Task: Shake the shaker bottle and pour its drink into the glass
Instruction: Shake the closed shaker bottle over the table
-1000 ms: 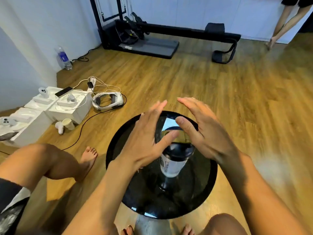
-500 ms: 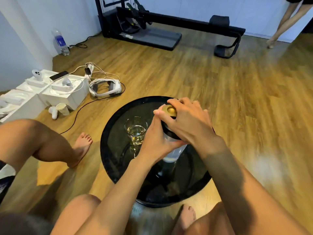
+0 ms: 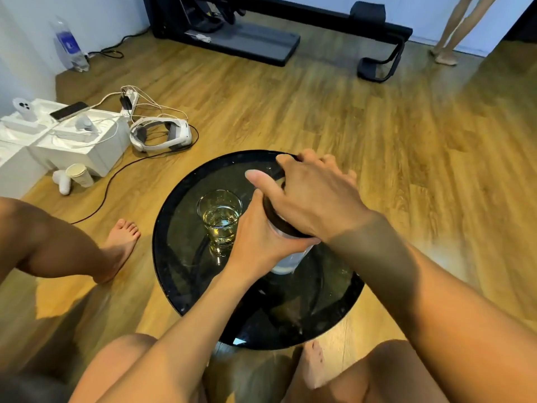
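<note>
The shaker bottle (image 3: pixel 287 261) stands upright on the round black glass table (image 3: pixel 180 257), its clear body and dark lid mostly covered by my hands. My left hand (image 3: pixel 258 237) grips the bottle's body from the left. My right hand (image 3: pixel 313 196) lies over the black lid, fingers curled round its rim. A clear glass (image 3: pixel 220 219) holding pale yellow drink stands just left of the bottle, close to my left hand.
A person's bare leg and foot (image 3: pixel 116 248) rest on the wooden floor left of the table. White boxes (image 3: pixel 78 146), a headset (image 3: pixel 162 135), cables and a paper cup (image 3: pixel 80 174) lie at the far left. Exercise equipment (image 3: pixel 261 33) and another person's legs (image 3: pixel 453 30) are at the back.
Both hands went from hovering open over the bottle to gripping it, left on the body, right on the lid. My right hand has since turned on the lid, hiding the gold cap.
</note>
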Available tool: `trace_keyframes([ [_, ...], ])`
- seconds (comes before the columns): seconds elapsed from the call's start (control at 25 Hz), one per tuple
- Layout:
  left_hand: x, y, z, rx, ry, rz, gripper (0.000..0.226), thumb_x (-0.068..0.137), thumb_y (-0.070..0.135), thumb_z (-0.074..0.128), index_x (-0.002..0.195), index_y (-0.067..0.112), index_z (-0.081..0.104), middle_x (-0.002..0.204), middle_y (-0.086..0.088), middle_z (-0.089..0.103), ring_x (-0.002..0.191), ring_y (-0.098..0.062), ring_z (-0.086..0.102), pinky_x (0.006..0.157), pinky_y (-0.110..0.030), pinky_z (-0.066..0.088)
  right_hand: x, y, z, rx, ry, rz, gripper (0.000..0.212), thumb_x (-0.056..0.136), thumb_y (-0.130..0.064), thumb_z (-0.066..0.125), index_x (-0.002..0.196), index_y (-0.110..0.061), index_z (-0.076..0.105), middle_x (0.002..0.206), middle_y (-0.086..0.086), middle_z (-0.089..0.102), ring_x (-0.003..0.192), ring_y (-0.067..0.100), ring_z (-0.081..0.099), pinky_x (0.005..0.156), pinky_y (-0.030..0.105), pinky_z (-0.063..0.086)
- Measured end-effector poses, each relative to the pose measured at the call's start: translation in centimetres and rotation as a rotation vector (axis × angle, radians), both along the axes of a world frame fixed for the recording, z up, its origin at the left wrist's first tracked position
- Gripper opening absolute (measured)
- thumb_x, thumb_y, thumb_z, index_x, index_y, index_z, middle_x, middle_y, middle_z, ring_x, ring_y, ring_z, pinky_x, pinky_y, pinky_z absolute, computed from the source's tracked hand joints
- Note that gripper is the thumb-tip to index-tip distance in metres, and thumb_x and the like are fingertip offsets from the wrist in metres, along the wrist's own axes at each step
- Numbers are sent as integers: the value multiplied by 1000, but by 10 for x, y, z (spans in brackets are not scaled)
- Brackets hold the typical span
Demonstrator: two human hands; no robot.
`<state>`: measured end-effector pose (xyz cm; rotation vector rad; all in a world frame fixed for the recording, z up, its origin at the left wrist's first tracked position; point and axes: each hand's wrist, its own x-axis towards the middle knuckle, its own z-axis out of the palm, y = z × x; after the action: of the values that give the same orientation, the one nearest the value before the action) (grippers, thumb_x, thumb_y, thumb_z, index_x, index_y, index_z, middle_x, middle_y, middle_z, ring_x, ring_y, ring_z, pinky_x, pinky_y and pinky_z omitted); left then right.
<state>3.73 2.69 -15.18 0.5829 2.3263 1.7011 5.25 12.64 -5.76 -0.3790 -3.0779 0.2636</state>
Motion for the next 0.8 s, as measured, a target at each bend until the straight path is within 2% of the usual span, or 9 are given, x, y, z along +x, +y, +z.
trace_keyframes([
  [0.08, 1, 1, 1, 2, 1, 24, 82, 43, 56, 84, 112, 54, 39, 107, 19, 64, 100, 13, 59, 75, -5, 44, -3, -5, 0, -4, 3, -91, 55, 90, -58, 28, 122, -24, 57, 127, 7, 50, 119, 33, 43, 86, 51, 32],
  [0.2, 2, 0, 1, -27, 26, 44, 91, 44, 52, 92, 120, 37, 46, 108, 22, 62, 102, 6, 59, 77, -5, 44, -5, 6, 20, -167, -92, 137, 44, 89, -45, 36, 125, -32, 58, 132, 1, 53, 122, 26, 43, 91, 47, 30],
  [0.28, 0, 1, -2, -12, 28, 29, 92, 46, 48, 94, 123, 29, 47, 111, 17, 64, 105, 2, 61, 82, -11, 48, -13, 7, 22, -166, -224, 71, 55, 88, -57, 37, 136, -32, 46, 143, 2, 45, 132, 28, 36, 98, 52, 30],
  [0.36, -1, 1, -6, -1, 22, 18, 96, 45, 52, 90, 128, 25, 47, 115, 10, 65, 109, -5, 62, 87, -24, 51, -17, -2, 18, -64, -288, -97, 70, 83, -69, 40, 138, -25, 41, 135, 9, 42, 130, 37, 36, 97, 56, 35],
  [0.44, -2, 2, -8, 4, 40, 31, 101, 44, 52, 91, 131, 21, 48, 119, 6, 64, 114, -12, 61, 89, -31, 52, -20, -1, 20, -68, -265, 51, 63, 78, -61, 53, 130, -25, 48, 120, 6, 43, 124, 35, 39, 96, 52, 40],
  [0.52, -2, 3, -7, -12, 50, 27, 102, 45, 52, 92, 132, 22, 49, 121, 8, 62, 115, -12, 60, 91, -32, 53, -18, 11, 30, -121, -333, 226, 73, 66, -55, 65, 131, -27, 47, 125, 1, 44, 124, 27, 41, 98, 46, 41],
  [0.6, -3, 5, -6, -25, 68, 18, 91, 45, 54, 91, 122, 25, 54, 112, 13, 60, 107, -3, 60, 86, -23, 52, -16, 12, 30, -85, -324, 117, 92, 60, -66, 69, 134, -20, 38, 126, 6, 41, 120, 32, 44, 91, 45, 43],
  [0.68, -5, 6, -9, -11, 60, 23, 84, 43, 54, 91, 113, 24, 55, 105, 14, 59, 101, -2, 60, 79, -19, 51, -15, 4, 20, 0, -252, -48, 95, 62, -73, 63, 132, -15, 34, 118, 10, 40, 113, 39, 47, 79, 44, 41],
  [0.8, -5, 6, -12, -18, 61, 28, 89, 46, 52, 93, 120, 20, 56, 111, 8, 59, 108, -10, 60, 87, -33, 53, -25, 7, 25, -30, -382, 125, 95, 64, -61, 67, 139, -16, 31, 134, 9, 42, 119, 35, 47, 92, 45, 44],
])
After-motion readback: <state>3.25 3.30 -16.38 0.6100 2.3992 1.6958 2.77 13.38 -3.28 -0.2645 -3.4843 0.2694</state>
